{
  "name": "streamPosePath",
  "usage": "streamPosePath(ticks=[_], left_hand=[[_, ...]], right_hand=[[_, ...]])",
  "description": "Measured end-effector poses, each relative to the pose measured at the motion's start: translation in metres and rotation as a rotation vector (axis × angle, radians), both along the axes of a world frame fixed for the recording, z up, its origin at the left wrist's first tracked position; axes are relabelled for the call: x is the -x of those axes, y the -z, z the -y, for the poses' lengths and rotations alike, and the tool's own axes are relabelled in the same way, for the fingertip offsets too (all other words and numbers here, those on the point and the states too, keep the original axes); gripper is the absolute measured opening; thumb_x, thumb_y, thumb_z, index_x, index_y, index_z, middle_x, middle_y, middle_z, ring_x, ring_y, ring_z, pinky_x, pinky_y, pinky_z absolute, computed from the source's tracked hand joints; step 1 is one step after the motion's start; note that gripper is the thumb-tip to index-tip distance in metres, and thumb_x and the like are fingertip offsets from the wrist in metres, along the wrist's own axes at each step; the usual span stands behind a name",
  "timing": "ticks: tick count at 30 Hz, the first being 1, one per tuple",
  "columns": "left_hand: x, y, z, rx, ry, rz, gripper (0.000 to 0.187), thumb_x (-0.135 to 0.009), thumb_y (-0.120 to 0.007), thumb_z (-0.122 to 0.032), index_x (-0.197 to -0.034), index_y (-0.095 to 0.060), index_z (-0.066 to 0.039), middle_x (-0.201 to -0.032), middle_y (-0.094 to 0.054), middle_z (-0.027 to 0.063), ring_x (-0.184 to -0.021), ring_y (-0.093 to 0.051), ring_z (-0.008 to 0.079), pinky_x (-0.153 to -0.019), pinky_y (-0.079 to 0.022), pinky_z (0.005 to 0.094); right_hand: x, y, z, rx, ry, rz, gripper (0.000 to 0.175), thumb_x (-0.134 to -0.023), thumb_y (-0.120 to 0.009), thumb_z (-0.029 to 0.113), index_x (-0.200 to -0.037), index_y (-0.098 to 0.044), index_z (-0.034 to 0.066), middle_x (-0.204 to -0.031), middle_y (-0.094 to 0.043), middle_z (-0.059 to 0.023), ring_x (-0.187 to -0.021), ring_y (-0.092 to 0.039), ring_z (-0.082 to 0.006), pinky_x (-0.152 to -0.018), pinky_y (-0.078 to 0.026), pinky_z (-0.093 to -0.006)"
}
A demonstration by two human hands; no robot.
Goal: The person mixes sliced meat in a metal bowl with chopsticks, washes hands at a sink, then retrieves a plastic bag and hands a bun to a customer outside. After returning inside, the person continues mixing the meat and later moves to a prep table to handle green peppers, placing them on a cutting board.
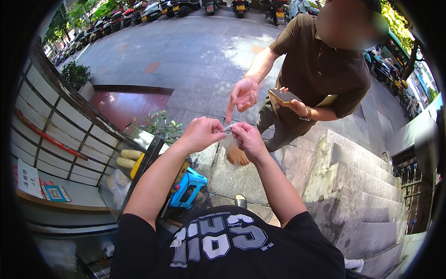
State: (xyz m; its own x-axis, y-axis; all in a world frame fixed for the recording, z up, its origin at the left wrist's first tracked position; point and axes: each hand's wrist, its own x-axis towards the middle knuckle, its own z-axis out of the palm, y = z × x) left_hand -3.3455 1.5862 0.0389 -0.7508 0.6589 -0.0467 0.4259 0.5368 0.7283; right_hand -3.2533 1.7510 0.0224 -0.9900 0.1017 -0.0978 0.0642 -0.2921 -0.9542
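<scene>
A clear plastic bag [228,140] hangs in front of me with a round browned food item [237,155] in its bottom. My left hand [205,133] pinches one side of the bag's twisted top between thumb and fingers. On the other side, my right hand [248,138] grips the same top, so a short white strand of plastic [229,126] stretches between the two hands. Just beyond it, another person's pointing hand [244,96] reaches down with one finger close to the strand. That person's other hand holds a phone [285,96].
At left stands a glass-sided food case [113,188] with pale rolls [126,158] and bagged items. A blue plastic stool [190,188] is below my left forearm. Stone steps [359,188] rise at right. The person in brown [324,69] stands ahead; parked scooters [181,7] line the back.
</scene>
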Motion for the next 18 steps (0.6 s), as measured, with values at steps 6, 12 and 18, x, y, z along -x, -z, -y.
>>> streamPosePath(ticks=[6, 12, 18], left_hand=[[0.008, 0.002, -0.027, -0.175, -0.150, 0.032, 0.023, -0.086, -0.066, -0.021, -0.090, -0.060, 0.001, -0.077, -0.066, 0.0059, -0.071, -0.060, 0.0116, -0.065, -0.048, 0.0277], [0.023, 0.028, -0.043, -0.485, -0.271, 0.299, 0.020, -0.085, -0.068, -0.020, -0.090, -0.058, -0.003, -0.074, -0.061, 0.0011, -0.065, -0.054, 0.0075, -0.058, -0.042, 0.0236], [0.037, 0.043, -0.056, -0.553, -0.303, 0.349, 0.019, -0.087, -0.065, -0.018, -0.094, -0.059, -0.002, -0.081, -0.064, 0.0036, -0.069, -0.057, 0.0090, -0.062, -0.046, 0.0242]], right_hand=[[0.017, 0.024, -0.019, -0.174, 0.134, -0.126, 0.016, -0.095, -0.059, 0.021, -0.093, -0.062, 0.0058, -0.077, -0.058, 0.0032, -0.053, -0.039, -0.0008, -0.048, -0.031, -0.0177], [0.048, 0.068, -0.033, -0.170, 0.154, -0.022, 0.019, -0.092, -0.062, 0.023, -0.093, -0.064, 0.0039, -0.078, -0.063, 0.0015, -0.054, -0.041, -0.0013, -0.049, -0.032, -0.0190], [0.075, 0.090, -0.043, -0.134, 0.058, 0.038, 0.021, -0.093, -0.062, 0.024, -0.099, -0.064, 0.0037, -0.081, -0.065, 0.0003, -0.051, -0.042, -0.0016, -0.045, -0.031, -0.0175]])
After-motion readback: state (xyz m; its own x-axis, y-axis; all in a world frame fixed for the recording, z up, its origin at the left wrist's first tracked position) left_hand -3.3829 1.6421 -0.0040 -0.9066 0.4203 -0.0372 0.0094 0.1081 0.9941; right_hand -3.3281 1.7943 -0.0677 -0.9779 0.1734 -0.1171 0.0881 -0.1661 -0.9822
